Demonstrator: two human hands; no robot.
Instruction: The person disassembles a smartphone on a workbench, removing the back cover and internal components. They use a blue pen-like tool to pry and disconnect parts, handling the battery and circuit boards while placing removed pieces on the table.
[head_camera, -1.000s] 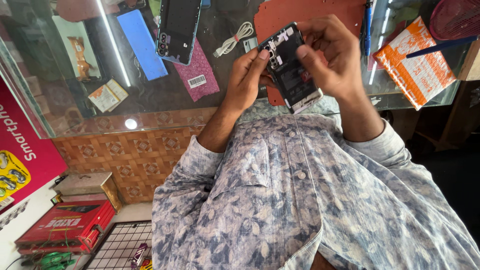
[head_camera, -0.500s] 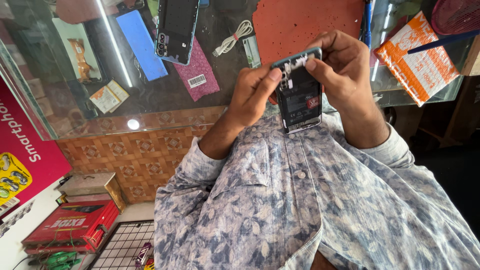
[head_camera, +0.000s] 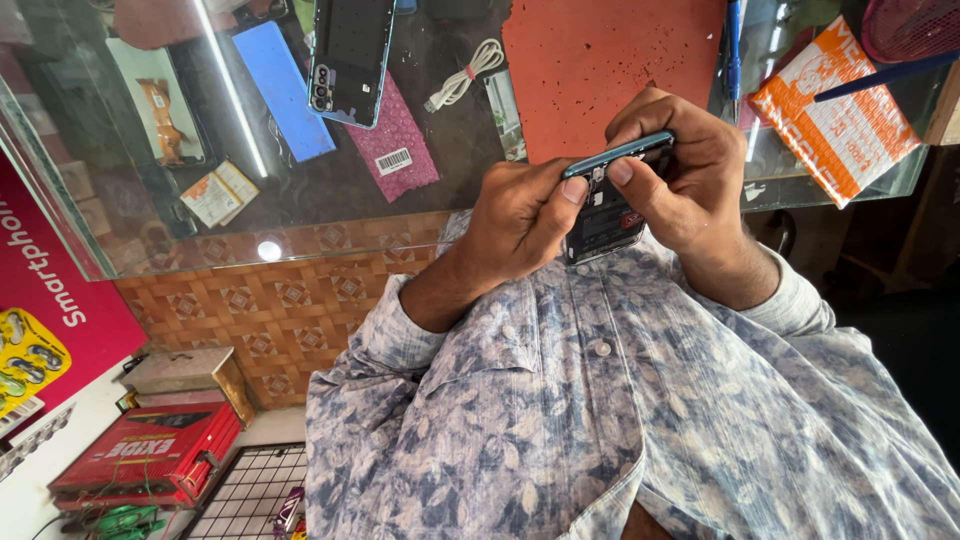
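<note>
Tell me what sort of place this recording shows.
Likely a phone repair counter. Both hands, left hand and right hand, hold an opened phone over a glass counter, where a phone back cover and a coiled cable lie.

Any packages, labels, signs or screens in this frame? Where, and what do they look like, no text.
Orange and white packet: flat rectangle, glass counter, top right.
Pink bubble pouch: white barcode label, beside the phone back cover.
Red sign: left edge, white lettering, yellow patch.
Red box: bottom left, on the floor.
</note>
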